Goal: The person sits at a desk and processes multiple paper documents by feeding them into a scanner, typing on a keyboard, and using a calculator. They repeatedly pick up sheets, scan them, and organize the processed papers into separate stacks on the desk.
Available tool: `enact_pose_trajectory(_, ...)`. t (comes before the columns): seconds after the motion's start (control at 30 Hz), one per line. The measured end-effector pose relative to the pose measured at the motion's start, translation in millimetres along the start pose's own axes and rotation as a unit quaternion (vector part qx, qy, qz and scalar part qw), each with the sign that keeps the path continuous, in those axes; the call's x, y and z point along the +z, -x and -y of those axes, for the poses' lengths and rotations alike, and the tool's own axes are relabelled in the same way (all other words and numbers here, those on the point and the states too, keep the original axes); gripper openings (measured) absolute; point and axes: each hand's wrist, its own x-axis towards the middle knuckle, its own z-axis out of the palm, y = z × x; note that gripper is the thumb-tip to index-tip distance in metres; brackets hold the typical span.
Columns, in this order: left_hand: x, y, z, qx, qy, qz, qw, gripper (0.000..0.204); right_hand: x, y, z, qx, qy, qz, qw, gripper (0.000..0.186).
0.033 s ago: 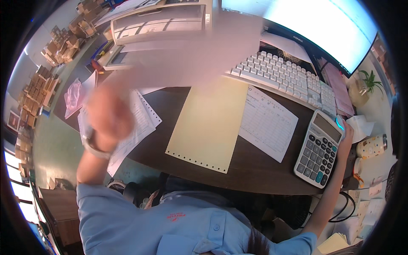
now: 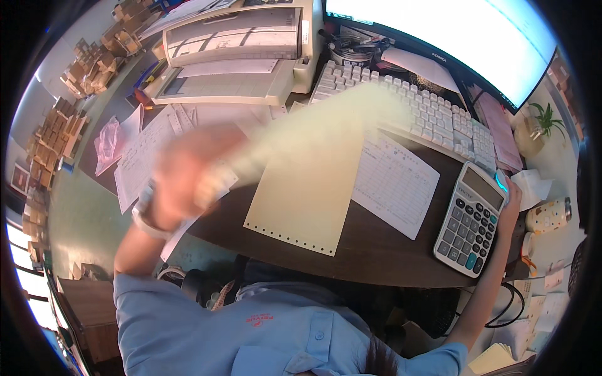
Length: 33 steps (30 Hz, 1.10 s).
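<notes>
My left hand [image 2: 188,182], blurred by motion, is closed on a pale yellow sheet [image 2: 351,109] that sweeps over the keyboard [image 2: 439,119] and papers. A yellow perforated sheet [image 2: 301,207] lies flat in the middle of the desk. Beside it is a white printed form [image 2: 395,188]. My right hand [image 2: 511,197] rests curled on a mouse [image 2: 501,183] at the right, just beyond a silver calculator [image 2: 470,219]. Loose white papers [image 2: 144,156] lie beside and beneath my left hand.
A printer [image 2: 232,88] stands at the back left, a monitor [image 2: 451,31] at the back right. A plant [image 2: 544,122] and a patterned cup [image 2: 545,216] are at the right. The desk's front edge [image 2: 332,269] is near my body. Boxes [image 2: 56,138] are stacked to the left.
My left hand has shifted right. The blurred sheet that covered much of the printer now lies lower and looks yellower, leaving the printer visible. My right hand has not visibly moved.
</notes>
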Motion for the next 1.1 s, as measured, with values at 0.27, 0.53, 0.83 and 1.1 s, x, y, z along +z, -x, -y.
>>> enact_pose_trajectory(0.27,27,87,-39,-0.051,0.123,0.363,0.922,0.06,-1,-2,12,0.007,-0.008,0.005,1.0,0.043)
enact_pose_trajectory(0.53,12,98,-59,-0.085,0.1,0.374,0.918,0.061,-4,6,-14,0.009,0.031,0.012,0.999,0.053)
enact_pose_trajectory(0.83,9,110,-74,-0.101,0.092,0.329,0.934,0.047,-41,9,155,-0.086,-0.052,-0.042,0.994,0.05)
enact_pose_trajectory(1.1,15,119,-62,-0.212,0.163,0.214,0.939,0.031,-20,62,295,-0.269,-0.071,0.254,0.926,0.074)
